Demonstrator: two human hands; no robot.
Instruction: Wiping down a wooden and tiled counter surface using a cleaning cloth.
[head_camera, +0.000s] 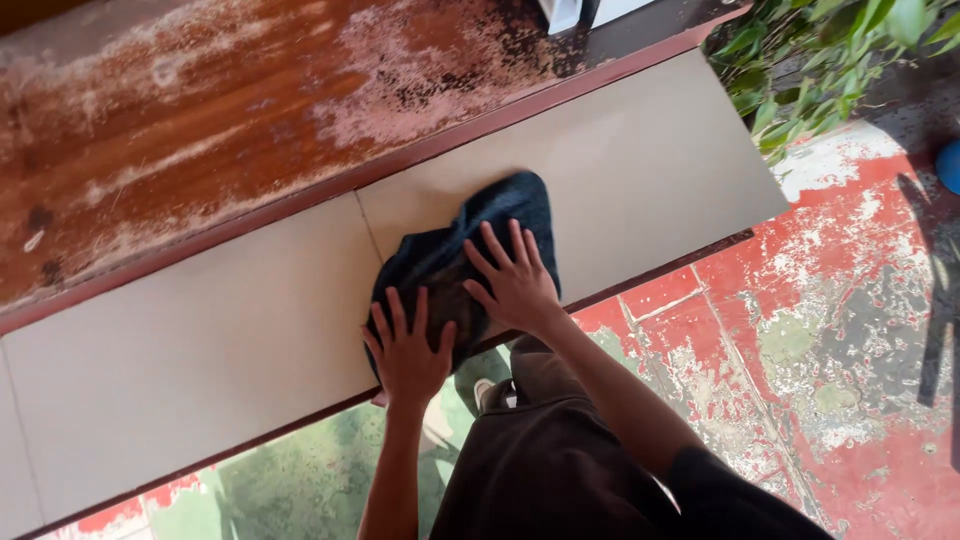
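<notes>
My left hand (408, 350) and right hand (515, 280) press flat, fingers apart, on the dark blue cloth (470, 245) covering the tiled ledge (200, 350). Worn wooden surface (200, 110) lies beyond; green plant (820, 60) stands right, well apart.

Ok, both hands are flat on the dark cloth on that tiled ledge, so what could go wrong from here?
1. The cloth lies near the ledge's front edge, under the left hand; it could slide off onto the floor.
2. Both the left and the right hand press down close to that edge, so a slip could pitch the person forward.
3. The floor's paint is flaking; footing may be poor.
</notes>
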